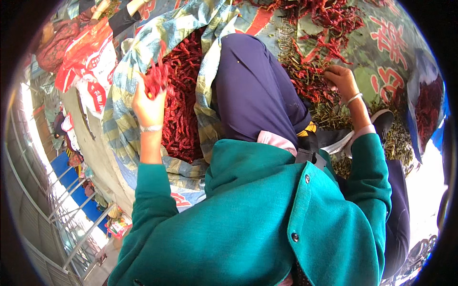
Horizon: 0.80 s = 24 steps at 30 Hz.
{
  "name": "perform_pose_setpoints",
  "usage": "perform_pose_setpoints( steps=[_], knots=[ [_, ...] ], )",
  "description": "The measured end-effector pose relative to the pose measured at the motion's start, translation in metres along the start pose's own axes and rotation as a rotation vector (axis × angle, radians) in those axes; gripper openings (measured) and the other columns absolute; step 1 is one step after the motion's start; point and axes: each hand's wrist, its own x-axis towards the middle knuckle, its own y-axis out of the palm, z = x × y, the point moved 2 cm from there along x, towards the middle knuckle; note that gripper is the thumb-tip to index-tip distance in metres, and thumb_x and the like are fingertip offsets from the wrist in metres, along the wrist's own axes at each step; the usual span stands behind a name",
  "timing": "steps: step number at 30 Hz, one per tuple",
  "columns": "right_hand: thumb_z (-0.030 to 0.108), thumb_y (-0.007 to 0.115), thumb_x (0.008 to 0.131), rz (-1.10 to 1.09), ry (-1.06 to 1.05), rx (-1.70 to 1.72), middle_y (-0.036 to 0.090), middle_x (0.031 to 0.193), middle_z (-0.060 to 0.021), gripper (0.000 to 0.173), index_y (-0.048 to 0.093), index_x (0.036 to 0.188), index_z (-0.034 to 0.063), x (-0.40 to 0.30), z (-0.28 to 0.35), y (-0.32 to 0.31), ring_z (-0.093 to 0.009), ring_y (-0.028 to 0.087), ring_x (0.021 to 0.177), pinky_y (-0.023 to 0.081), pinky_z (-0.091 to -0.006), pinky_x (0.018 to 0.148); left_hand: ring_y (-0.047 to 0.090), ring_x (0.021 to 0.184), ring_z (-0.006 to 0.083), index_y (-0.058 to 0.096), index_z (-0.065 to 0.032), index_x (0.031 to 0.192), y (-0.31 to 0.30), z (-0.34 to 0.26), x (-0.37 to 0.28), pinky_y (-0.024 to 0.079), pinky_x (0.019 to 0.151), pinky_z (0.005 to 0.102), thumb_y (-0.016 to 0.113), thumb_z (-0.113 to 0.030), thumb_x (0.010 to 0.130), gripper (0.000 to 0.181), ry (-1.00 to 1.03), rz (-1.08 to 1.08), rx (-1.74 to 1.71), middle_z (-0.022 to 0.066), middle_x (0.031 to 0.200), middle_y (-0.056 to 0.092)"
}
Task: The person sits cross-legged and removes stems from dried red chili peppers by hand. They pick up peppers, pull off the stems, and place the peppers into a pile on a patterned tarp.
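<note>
Over a blue, white and yellow checked woven sack (pixel 125 89), my left hand (pixel 148 102) holds a small bunch of dried red chillies (pixel 156 80), blurred by motion. The sack's wide mouth shows many dried red chillies (pixel 182 107). On the right, my right hand (pixel 340 78) is bent with its fingertips together, above a heap of red chillies mixed with stems (pixel 304 77); whether something thin is between its fingers is hidden. Loose chillies (pixel 332 21) lie further up on the printed sheet. My bent knee stands between sack and heap.
Dry stems (pixel 332 118) lie near a dark shoe (pixel 383 119) at right. Another bag of red chillies (pixel 429 103) stands at the far right. A red and white printed bag (pixel 94 64) is left of the sack. Other people's arms (pixel 125 16) show at the upper left.
</note>
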Motion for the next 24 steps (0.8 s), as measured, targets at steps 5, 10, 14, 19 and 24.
perform_pose_setpoints(
  steps=[5,10,14,19,24],
  knots=[
    [0.009,0.059,0.08,0.003,0.021,-0.087,0.058,0.066,-0.0007,0.018,0.061,0.094,-0.0016,0.001,-0.013,0.004,-0.007,0.052,0.051,0.041,-0.0213,0.045,0.042,0.114,0.0315,0.041,-0.0019,0.121,0.001,0.075,-0.083,0.031,0.098,0.0428,0.077,-0.026,0.062,0.073,-0.022,0.391,0.703,0.0177,0.122,0.044],
    [0.01,0.059,0.08,0.003,0.035,-0.136,0.058,0.066,-0.0007,0.019,0.061,0.095,-0.0005,0.0,-0.023,0.005,-0.007,0.052,0.051,0.041,-0.0206,0.045,0.018,0.13,0.0327,0.007,-0.0017,0.137,0.024,0.108,-0.115,0.009,0.104,0.0566,0.075,-0.047,0.058,0.114,-0.176,0.505,0.792,0.016,0.142,0.015],
    [0.01,0.06,0.079,0.025,-0.02,-0.164,0.059,0.071,-0.0032,0.019,0.061,0.093,-0.0029,-0.002,-0.011,0.011,-0.01,0.055,0.057,0.044,-0.0225,0.048,0.018,0.131,0.0316,0.003,-0.0016,0.138,0.03,0.14,-0.12,0.009,0.104,0.0557,0.076,-0.048,0.057,0.118,-0.233,0.495,0.841,0.0172,0.141,0.018],
    [0.009,0.06,0.078,0.084,-0.061,-0.234,0.059,0.074,-0.0045,0.018,0.062,0.092,-0.0025,-0.002,-0.02,0.008,-0.01,0.056,0.061,0.046,-0.0245,0.052,0.015,0.132,0.0325,0.002,-0.0021,0.139,0.008,0.109,-0.098,0.008,0.106,0.0523,0.074,-0.056,0.053,0.125,-0.321,0.763,0.756,0.0191,0.143,0.013],
    [0.009,0.06,0.075,0.115,-0.004,-0.263,0.06,0.072,-0.0063,0.018,0.061,0.09,-0.0027,-0.001,-0.019,-0.001,-0.012,0.056,0.059,0.046,-0.0269,0.054,0.054,0.105,0.0318,0.052,0.0049,0.113,-0.032,0.089,-0.061,0.042,0.09,0.0329,0.067,-0.046,0.069,0.069,-0.227,0.707,0.435,0.0236,0.111,0.055]
  ],
)
